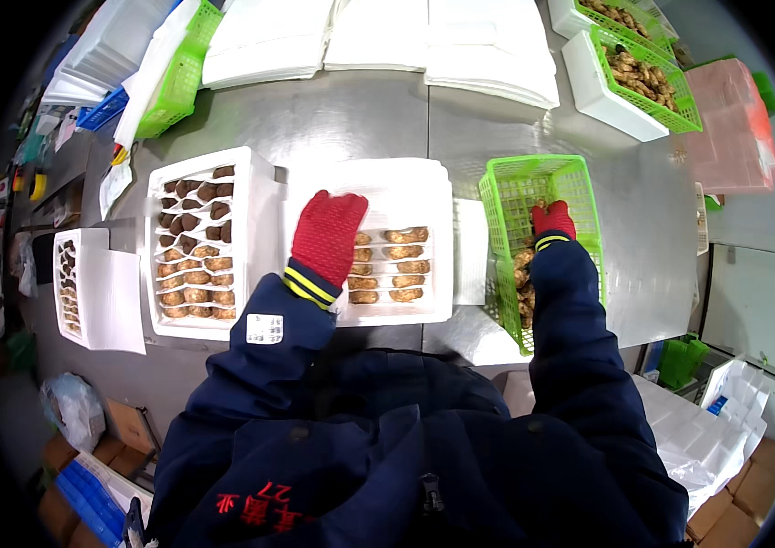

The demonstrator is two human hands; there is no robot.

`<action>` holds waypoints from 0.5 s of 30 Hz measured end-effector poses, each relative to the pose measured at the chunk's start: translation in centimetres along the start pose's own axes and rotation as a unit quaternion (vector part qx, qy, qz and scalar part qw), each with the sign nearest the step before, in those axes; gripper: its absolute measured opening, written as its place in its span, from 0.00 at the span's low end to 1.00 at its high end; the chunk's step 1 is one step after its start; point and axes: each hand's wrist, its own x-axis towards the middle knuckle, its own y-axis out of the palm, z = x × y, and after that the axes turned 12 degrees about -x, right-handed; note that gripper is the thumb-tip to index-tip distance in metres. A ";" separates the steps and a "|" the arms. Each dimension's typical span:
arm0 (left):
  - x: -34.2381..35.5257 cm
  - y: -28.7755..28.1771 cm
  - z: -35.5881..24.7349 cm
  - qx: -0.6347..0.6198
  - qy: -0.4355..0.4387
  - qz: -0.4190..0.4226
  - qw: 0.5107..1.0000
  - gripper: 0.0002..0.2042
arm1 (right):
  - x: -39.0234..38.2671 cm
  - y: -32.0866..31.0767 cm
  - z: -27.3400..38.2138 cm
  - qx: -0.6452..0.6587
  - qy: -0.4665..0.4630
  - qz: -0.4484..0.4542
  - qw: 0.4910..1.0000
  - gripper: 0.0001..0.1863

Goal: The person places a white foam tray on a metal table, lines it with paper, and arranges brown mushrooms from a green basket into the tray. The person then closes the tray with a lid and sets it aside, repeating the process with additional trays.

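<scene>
Gloved hands: two, the left hand (328,233) and the right hand (553,221). White foam boxes (397,187) with filled rows: three along the near edge of the table (351,114), one small toward its left end and two larger. Green baskets (538,163): four, one at the near edge, one by the far left corner, two by the far right corner. White stacks (493,55): three, along the far edge (the dark pieces (218,192) and tan pieces (406,267) lie too densely to count).

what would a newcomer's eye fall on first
Probably the red-gloved left hand over the left side of the middle white box, and the red-gloved right hand in the green basket at the right. Next, the larger white box on the left, with dark lumps beyond lighter brown lumps.
</scene>
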 end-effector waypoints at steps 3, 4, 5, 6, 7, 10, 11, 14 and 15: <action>-0.6 2.3 -1.4 0.025 0.016 0.100 0.995 0.18 | 0.0 0.9 -1.6 0.033 -0.032 -0.024 0.999 0.25; -1.0 3.3 -1.9 0.061 0.020 0.124 0.990 0.20 | 0.2 1.1 -2.0 0.041 -0.034 -0.019 0.998 0.26; -1.3 3.3 -2.4 0.089 0.003 0.144 0.986 0.20 | -0.6 0.1 -0.5 0.073 -0.057 -0.030 0.995 0.26; -1.7 3.6 -2.5 0.113 0.002 0.133 0.985 0.20 | -1.5 -0.8 1.1 0.135 -0.043 -0.024 0.990 0.23; -1.8 3.5 -2.4 0.131 -0.006 0.127 0.983 0.19 | -3.9 -4.3 4.3 0.212 -0.074 -0.004 0.974 0.20; -1.4 3.3 -3.5 0.140 -0.026 0.169 0.975 0.17 | -8.5 -5.1 8.8 0.323 -0.292 -0.050 0.899 0.13; -1.2 3.2 -3.6 0.140 -0.038 0.190 0.971 0.17 | -9.2 -5.1 10.2 0.328 -0.304 -0.043 0.893 0.13; -1.2 3.2 -3.4 0.152 -0.005 0.161 0.975 0.16 | -10.6 -6.1 13.8 0.342 -0.340 -0.019 0.876 0.11; -1.2 3.2 -3.5 0.155 -0.050 0.261 0.952 0.31 | -10.4 -6.6 14.1 0.305 -0.297 -0.054 0.903 0.10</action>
